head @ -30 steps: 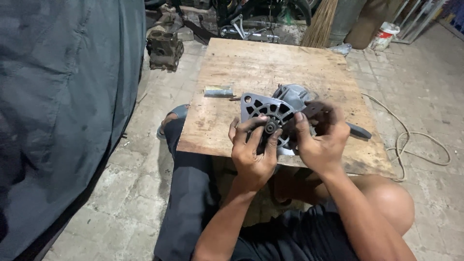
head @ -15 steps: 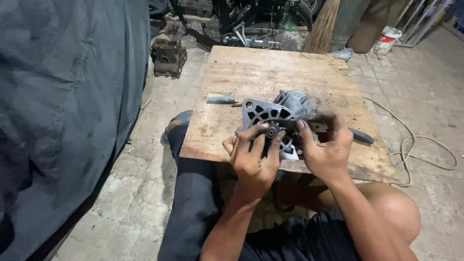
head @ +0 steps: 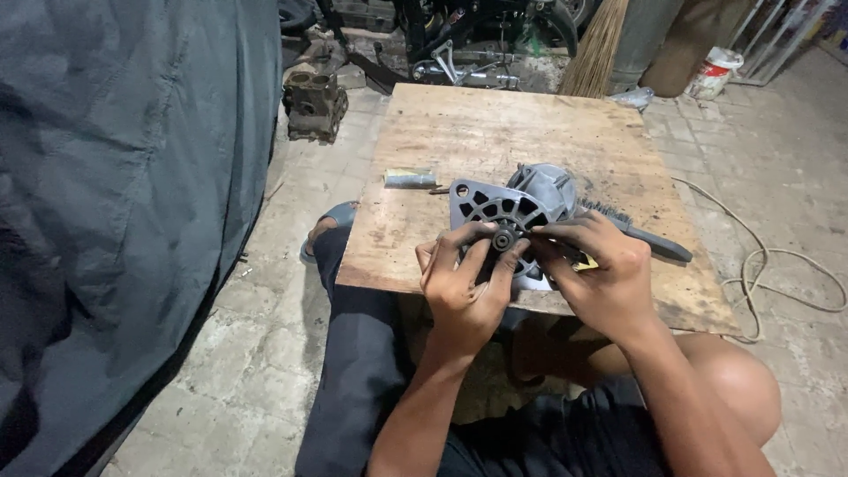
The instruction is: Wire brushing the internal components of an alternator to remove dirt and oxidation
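A grey metal alternator housing [head: 521, 205] with a slotted round face lies on a square plywood board [head: 495, 132] in front of me. My left hand [head: 464, 283] grips its near edge, fingers reaching to the small hub at the centre of the face. My right hand [head: 601, 269] holds the housing's right side, fingers stretched toward the same hub. Something small and yellow peeks out under the right palm. Behind the right hand lies a dark brush [head: 640, 231] with a black handle.
A small metal cylinder [head: 410, 178] lies on the board's left part. A dark tarp [head: 124, 194] hangs at left. An engine block [head: 314, 104], motorcycle parts [head: 459, 53], a broom [head: 596, 44] and a white bucket [head: 711, 72] stand beyond the board. A pale cord [head: 777, 265] loops on the paved floor at right.
Both hands stay on the alternator housing and shift slightly on it. My fingers have gathered closer around the central hub. The view has drifted a little.
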